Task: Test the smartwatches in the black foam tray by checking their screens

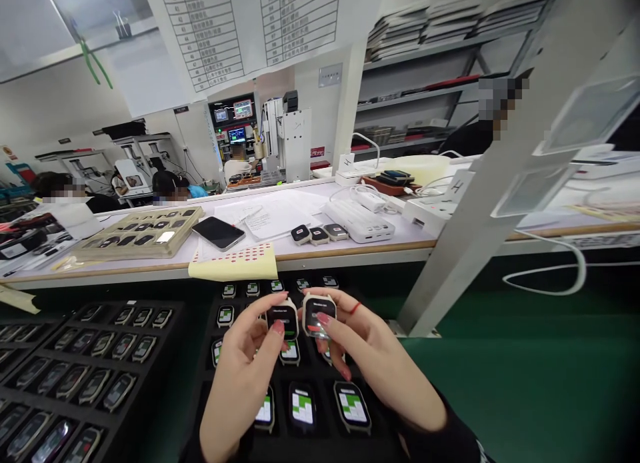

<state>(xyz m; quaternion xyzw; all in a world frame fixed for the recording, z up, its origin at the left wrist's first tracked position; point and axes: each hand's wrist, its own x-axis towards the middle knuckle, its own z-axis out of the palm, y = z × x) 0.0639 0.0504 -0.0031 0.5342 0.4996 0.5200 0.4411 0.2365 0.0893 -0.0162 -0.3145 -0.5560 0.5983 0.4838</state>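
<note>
My left hand (250, 356) is closed round a smartwatch case (281, 315) without a strap, its thumb on the lit screen. Beside it, my right hand (370, 350) grips a second smartwatch case (316, 310), the thumb lying across its screen, which shows a red strip. Both screens face me, with small text near the top. Below the hands lies a black foam tray (280, 444) holding several watch cases in rows. Most of those screens show green and white blocks, as on the watch (353, 406) at the near right. My wrists and fingers hide part of the tray.
Another tray (150, 356) of watches stands at left. On the bench beyond are a phone (219, 232), three small watches (319, 235), a white power bank (357, 222) and a beige tray (135, 233). A metal post (480, 176) slants at right. Several people sit further back.
</note>
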